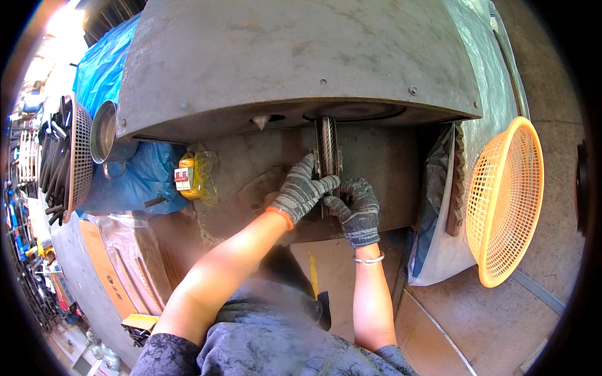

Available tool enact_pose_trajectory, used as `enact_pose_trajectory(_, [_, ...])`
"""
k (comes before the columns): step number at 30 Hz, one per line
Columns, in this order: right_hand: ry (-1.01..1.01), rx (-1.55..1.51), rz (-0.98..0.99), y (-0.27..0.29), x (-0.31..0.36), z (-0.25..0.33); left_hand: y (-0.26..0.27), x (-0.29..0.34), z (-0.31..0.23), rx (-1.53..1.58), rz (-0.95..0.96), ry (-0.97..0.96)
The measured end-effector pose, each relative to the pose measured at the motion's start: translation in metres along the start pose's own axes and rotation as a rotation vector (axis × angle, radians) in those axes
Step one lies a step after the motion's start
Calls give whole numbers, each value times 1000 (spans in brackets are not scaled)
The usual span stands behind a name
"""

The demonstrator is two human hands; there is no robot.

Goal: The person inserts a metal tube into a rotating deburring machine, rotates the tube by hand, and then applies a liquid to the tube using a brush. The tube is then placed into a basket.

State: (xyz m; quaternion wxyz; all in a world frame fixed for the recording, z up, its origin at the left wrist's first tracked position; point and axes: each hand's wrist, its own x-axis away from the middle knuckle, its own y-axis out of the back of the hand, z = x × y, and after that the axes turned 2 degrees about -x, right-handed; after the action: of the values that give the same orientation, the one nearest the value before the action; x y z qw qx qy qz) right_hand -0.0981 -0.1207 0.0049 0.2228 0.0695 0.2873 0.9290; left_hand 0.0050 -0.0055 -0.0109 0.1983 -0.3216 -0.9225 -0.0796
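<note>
A bright metal rod with slanting grooves point(327, 141) points toward me from under the grey machine housing point(301, 56), lying in a narrow metal guide point(339, 160). My left hand point(302, 191), in a grey striped knit glove, is closed at the near end of the guide, its thumb laid across it. Beside it on the right, my right hand point(357, 212) wears a matching glove and has its fingers curled in a pinch by the guide's lower end. Whatever the fingertips hold is hidden by the gloves.
Left of the housing are a yellow switch box point(187, 177), a metal pot point(105, 133) and a basket point(80, 153) of black rods. An orange plastic basket point(505, 200) stands at the right, near a toothed metal strip point(457, 182). A pointed metal cone point(261, 121) juts under the housing.
</note>
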Motion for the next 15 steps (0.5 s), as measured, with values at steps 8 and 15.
enact_pose_trajectory(8, [26,16,-6,-2,2,-5,1,2,-8,-153,-15,10])
enact_pose_trajectory(15, [11,45,10,-3,3,-8,1,-2,2,-101,5,-8])
